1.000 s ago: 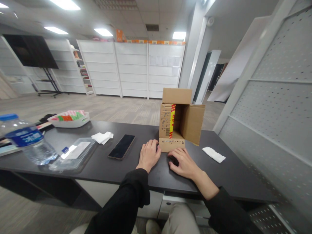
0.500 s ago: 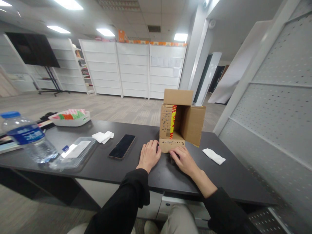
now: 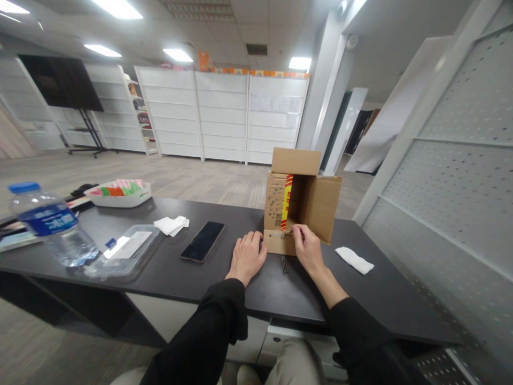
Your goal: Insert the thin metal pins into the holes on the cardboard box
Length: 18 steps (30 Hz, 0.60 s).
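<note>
A cardboard box (image 3: 277, 200) stands on the dark desk, its opening towards me and flaps spread. Grey dots cover its left front flap; a row of small holes or metal heads runs along the lower flap (image 3: 278, 245). My left hand (image 3: 247, 255) lies palm down against the lower flap's left edge, fingers curled together; a dark spot shows beside its thumb. My right hand (image 3: 308, 248) pinches at the lower flap's upper right, by the row; anything in its fingertips is too small to make out. Several thin dark metal pins (image 3: 284, 264) lie just before the box.
Left of my hands lie a phone (image 3: 202, 241), folded tissues (image 3: 172, 225) and a clear plastic case (image 3: 128, 251). A water bottle (image 3: 56, 224) and a white basket (image 3: 120, 198) stand farther left. Another tissue (image 3: 355, 260) lies right of the box, near a perforated panel (image 3: 452, 160).
My right hand has risen from the metal pins before the box to the row on the lower flap, uncovering the pins. The left hand keeps its place. The view has shifted slightly.
</note>
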{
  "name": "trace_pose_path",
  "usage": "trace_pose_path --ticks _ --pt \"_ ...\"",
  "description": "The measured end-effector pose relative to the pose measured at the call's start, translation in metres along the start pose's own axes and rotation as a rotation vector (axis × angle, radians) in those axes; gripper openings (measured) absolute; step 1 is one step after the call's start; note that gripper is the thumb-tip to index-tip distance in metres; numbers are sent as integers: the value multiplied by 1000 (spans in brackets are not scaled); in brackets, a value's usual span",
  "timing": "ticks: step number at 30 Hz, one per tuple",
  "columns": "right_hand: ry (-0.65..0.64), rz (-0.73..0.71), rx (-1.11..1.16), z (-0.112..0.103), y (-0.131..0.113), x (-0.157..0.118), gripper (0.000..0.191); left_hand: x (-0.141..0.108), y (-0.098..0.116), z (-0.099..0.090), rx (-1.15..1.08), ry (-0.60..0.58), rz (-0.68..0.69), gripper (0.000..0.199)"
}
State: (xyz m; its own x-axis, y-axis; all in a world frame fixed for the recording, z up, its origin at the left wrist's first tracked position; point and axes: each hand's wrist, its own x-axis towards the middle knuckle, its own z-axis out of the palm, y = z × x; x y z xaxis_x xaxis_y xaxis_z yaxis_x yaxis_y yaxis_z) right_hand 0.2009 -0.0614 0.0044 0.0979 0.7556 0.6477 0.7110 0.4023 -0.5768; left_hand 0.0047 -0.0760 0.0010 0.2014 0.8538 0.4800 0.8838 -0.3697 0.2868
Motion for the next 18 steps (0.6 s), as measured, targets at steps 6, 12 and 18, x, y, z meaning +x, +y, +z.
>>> trace_pose_path --ticks 6,12,18 --pt "2 -4 22 3 2 -2 35 0 0 1 -1 -1 -1 13" --pt "-18 -18 16 5 4 -2 34 1 -1 1 -2 1 1 13" --pt "-59 -74 4 6 3 -2 33 1 1 -1 -3 -19 -11 14"
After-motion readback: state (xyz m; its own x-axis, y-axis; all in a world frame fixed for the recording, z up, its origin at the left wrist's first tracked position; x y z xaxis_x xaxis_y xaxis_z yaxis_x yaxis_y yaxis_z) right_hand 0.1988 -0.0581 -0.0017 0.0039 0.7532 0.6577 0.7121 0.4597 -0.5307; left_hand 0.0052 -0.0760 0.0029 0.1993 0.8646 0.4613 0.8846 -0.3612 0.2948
